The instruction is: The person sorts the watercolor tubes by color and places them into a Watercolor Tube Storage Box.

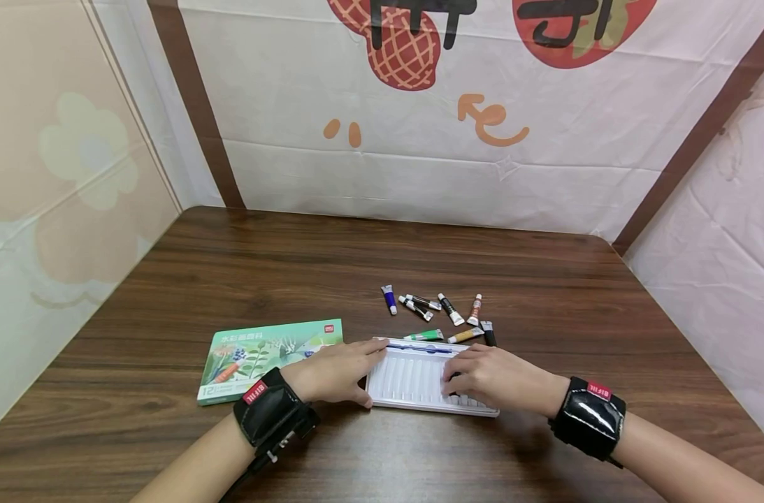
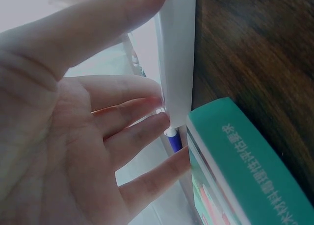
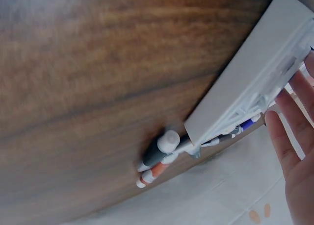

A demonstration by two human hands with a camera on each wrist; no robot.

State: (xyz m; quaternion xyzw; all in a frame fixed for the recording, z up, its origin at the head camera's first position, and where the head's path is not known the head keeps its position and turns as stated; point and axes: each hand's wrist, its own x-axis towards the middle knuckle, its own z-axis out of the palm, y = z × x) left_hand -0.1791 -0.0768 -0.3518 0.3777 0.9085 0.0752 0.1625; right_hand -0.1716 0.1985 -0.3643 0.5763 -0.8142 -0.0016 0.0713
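A white plastic tray (image 1: 402,378) with ridged slots lies on the table, a blue brush (image 1: 422,348) along its far edge. My left hand (image 1: 334,372) rests at the tray's left end; thumb and fingers are spread and fairly straight, touching its side (image 2: 177,58). Over the tray's right half my right hand (image 1: 498,377) bends down, thumb and fingertips together. A dark bit shows between them, seemingly a paint tube, mostly hidden. Small paint tubes lie beyond the tray: blue (image 1: 389,299), green (image 1: 424,335), yellow (image 1: 465,335) and several others.
A green paint box (image 1: 262,349) with a printed lid lies left of the tray, partly behind my left hand. Dark (image 3: 158,152) and orange (image 3: 159,169) tubes lie just past the tray's far right corner. A white printed cloth (image 1: 419,181) hangs behind the wooden table (image 1: 331,258).
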